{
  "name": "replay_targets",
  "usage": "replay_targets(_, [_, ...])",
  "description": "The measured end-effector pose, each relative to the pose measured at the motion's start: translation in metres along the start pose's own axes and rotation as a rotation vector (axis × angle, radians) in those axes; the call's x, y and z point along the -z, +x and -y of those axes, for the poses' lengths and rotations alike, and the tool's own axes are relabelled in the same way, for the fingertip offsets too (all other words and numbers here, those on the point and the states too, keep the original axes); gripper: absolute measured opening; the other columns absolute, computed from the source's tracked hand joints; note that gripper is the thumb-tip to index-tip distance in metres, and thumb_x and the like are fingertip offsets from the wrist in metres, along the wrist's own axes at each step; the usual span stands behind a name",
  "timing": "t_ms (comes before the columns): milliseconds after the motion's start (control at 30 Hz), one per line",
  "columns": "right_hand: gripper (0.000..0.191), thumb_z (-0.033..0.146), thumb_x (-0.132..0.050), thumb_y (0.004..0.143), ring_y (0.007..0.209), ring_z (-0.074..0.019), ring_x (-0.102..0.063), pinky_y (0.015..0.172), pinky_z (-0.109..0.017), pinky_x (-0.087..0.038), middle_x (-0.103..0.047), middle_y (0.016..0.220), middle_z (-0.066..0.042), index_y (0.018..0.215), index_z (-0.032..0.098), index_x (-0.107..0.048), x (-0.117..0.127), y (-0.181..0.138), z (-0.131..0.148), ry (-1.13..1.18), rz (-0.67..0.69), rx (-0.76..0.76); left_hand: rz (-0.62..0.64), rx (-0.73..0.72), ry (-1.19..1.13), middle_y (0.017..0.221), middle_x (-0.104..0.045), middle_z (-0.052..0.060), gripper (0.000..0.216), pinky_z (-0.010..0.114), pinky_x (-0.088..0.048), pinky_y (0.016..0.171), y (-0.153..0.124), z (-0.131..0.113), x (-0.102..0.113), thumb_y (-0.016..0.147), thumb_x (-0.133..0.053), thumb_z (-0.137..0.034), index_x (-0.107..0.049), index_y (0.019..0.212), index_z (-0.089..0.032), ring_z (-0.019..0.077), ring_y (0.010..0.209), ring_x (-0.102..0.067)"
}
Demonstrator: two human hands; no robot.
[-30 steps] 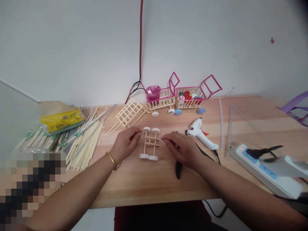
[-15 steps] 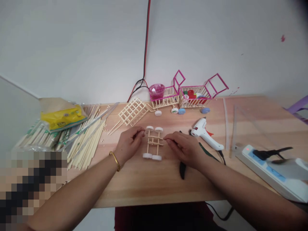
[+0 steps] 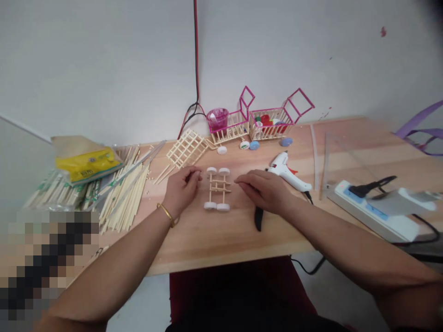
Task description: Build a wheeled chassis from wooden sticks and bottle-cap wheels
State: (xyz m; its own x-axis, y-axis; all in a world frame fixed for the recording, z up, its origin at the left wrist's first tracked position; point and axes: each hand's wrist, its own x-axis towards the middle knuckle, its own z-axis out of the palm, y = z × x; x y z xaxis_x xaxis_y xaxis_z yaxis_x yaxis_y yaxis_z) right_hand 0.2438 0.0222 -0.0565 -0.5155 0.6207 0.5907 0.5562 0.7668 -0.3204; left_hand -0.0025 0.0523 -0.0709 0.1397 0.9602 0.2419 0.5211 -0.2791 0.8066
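Lying in slatted cart [image 3: 260, 133]: coloured pieces [image 3: 266, 120]

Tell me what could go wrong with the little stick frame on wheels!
The wheeled stick frame might roll or lose a thin stick if nudged: the left hand and right hand are close on either side. The right hand could also bump the glue gun lying just beyond it; if its nozzle is hot, which I can't see, it might burn.

Pale stick frame [image 3: 218, 189], four white wheels [image 3: 223, 207]; on wooden table [image 3: 207, 240]
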Motion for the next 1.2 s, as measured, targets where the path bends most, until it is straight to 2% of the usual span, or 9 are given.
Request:
replay_targets(167, [0.017,0.022,-0.044,0.092,0.075,-0.016,-0.062,0.067,-0.028,-0.047,-0.066,0.083,-0.005,0.098,0.019,-0.06,0.002,-0.001,0.001,0.034,0.007,-0.032,-0.13,-0.084,0.184,0.069,-0.064,0.0,0.019,0.022,-0.044,0.064,0.001,-0.007,0.001,0.086,-0.048,-0.026,-0.064,0.082,-0.016,0.0117,0.063,-0.056])
replay_targets(267, [0.018,0.022,-0.043,0.092,0.079,-0.0171,-0.062,0.071,-0.029,-0.048,-0.067,0.086,-0.006,0.096,0.018,-0.06,0.003,0.002,-0.002,0.032,0.037,-0.06,-0.143,-0.101,0.234,0.07,-0.065,0.001,0.021,0.024,-0.044,0.067,0.004,-0.007,0.003,0.087,-0.046,-0.026,-0.064,0.084,-0.015,0.0131,0.066,-0.058])
replay_targets(433, [0.019,0.024,-0.042,0.092,0.084,-0.0175,-0.063,0.075,-0.03,-0.049,-0.068,0.091,-0.007,0.096,0.019,-0.06,0.004,0.005,-0.008,0.043,0.016,-0.091,-0.034,-0.191,0.26,0.073,-0.066,0.001,0.02,0.023,-0.045,0.066,0.008,-0.004,0.003,0.086,-0.046,-0.027,-0.064,0.088,-0.017,0.0131,0.067,-0.059])
replay_targets(667, [0.022,0.025,-0.043,0.093,0.08,-0.0174,-0.063,0.07,-0.029,-0.047,-0.068,0.088,-0.006,0.103,0.018,-0.061,-0.004,0.001,0.001,0.047,0.152,-0.065,0.106,-0.106,0.084,0.065,-0.063,-0.001,0.024,0.021,-0.044,0.053,0.005,0.0,0.004,0.088,-0.045,-0.03,-0.062,0.099,-0.017,0.0101,0.052,-0.057])
replay_targets(833, [0.024,0.023,-0.043,0.092,0.082,-0.0188,-0.063,0.07,-0.03,-0.047,-0.068,0.094,-0.008,0.108,0.016,-0.06,-0.008,0.001,0.01,0.081,0.288,-0.063,0.145,-0.061,-0.023,0.067,-0.063,0.0,0.024,0.021,-0.044,0.048,0.002,-0.006,0.003,0.088,-0.046,-0.031,-0.061,0.101,-0.017,0.0096,0.049,-0.056])
replay_targets(967, [0.024,0.022,-0.042,0.092,0.082,-0.0195,-0.063,0.071,-0.031,-0.047,-0.069,0.093,-0.008,0.107,0.016,-0.06,-0.011,0.001,0.014,0.114,0.339,-0.098,0.158,-0.036,-0.043,0.066,-0.064,0.0,0.023,0.021,-0.044,0.047,-0.002,-0.012,0.002,0.088,-0.046,-0.03,-0.061,0.098,-0.016,0.0098,0.048,-0.056])
replay_targets(1200, [0.031,0.014,-0.041,0.089,0.088,-0.019,-0.061,0.076,-0.031,-0.047,-0.066,0.105,-0.01,0.115,0.016,-0.058,-0.017,0.002,0.019,0.127,0.38,-0.119,0.194,-0.072,0.034,0.062,-0.062,-0.002,0.023,0.02,-0.044,0.051,-0.004,-0.016,0.005,0.088,-0.046,-0.029,-0.061,0.098,-0.016,0.0103,0.05,-0.057])
